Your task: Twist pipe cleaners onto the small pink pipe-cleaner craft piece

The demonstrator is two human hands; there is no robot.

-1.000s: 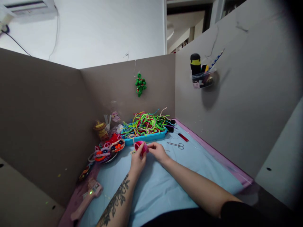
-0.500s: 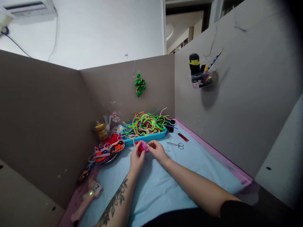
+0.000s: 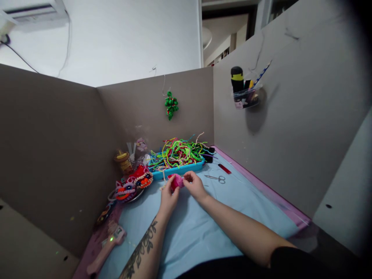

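two hands (image 3: 169, 197) (image 3: 196, 189) on pink piece (image 3: 178, 181)

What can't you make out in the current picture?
All in the head view:
Pink piece: partly hidden by the left hand.
Right hand: fingertips too small to tell what they pinch.
Tray: floor hidden under stems.
Left arm: cut off by the bottom edge.

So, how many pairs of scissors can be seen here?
1: the scissors lie on the blue cloth, to the right of the right hand; others may be hidden.
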